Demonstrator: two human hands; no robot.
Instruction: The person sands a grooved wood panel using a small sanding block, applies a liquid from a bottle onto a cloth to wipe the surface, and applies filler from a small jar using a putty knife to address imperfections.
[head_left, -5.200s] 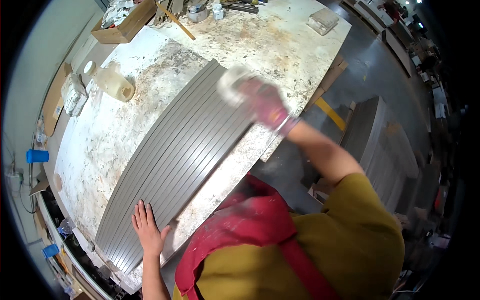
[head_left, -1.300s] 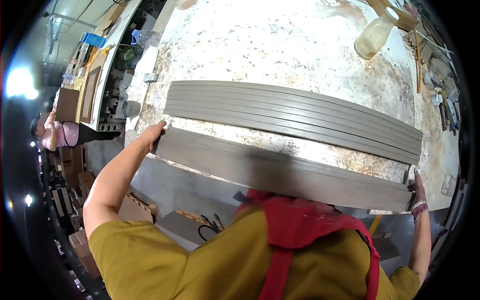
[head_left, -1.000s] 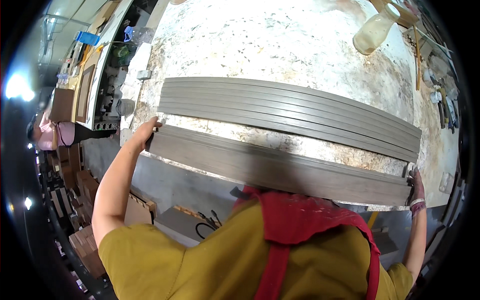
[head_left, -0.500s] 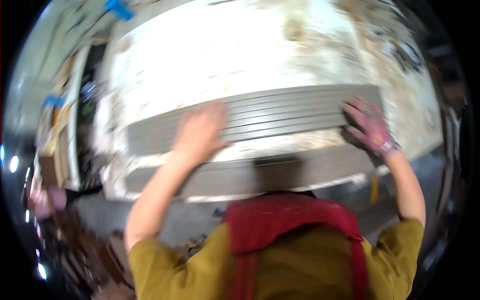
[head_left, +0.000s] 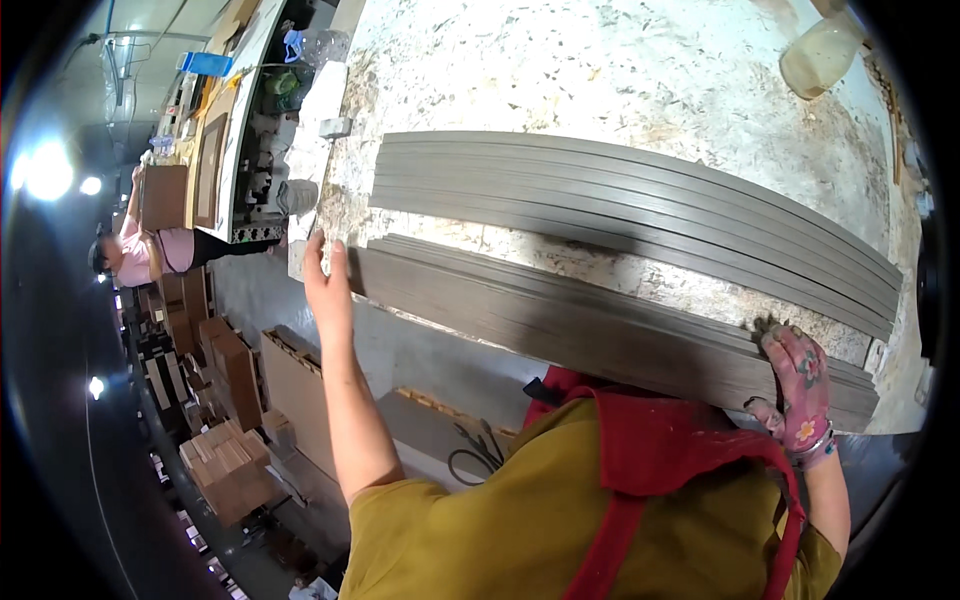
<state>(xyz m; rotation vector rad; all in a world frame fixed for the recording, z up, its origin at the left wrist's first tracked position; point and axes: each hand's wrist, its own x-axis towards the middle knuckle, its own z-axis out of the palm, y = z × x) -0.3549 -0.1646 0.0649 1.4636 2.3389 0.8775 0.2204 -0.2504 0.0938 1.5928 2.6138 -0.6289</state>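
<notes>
Two groups of long, flat grey strips lie on a stained white table. The far strips rest side by side in a fanned row. Closer to my body, the near strips lie stacked along the table's front edge. My bare left hand is at the left end of the near strips, fingers stretched and apart. Whether it touches them I cannot tell. At their right part, my right hand, in a pink flowered glove, curls its fingers over the near strips, with the thumb on the front side.
A cloudy plastic container stands at the table's far right. A small grey block sits near the left edge. Beyond that side, a co-worker in pink holds a brown panel. Stacked brown boards stand on the floor.
Both hands have left the far strips and come nearer to my body. The left is now at the near strips' left end, the right curled over their right part. The view has turned.
</notes>
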